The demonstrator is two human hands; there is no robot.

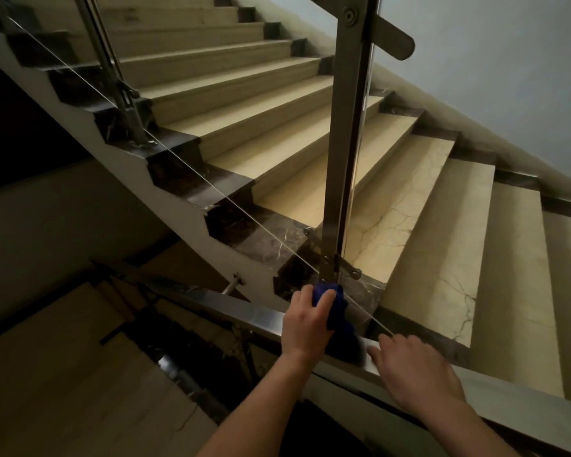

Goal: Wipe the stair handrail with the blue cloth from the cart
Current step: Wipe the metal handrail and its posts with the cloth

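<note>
Gripping blue cloth (336, 313) with left hand (305, 321), on the handrail (244, 312) beside the post (346, 143); resting right hand (416, 369) on the handrail close by, fingers relaxed, empty.

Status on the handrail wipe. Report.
Left hand grips blue cloth on handrail. Right hand rests on handrail, holding nothing. Upright post stands just ahead of the cloth.
</note>
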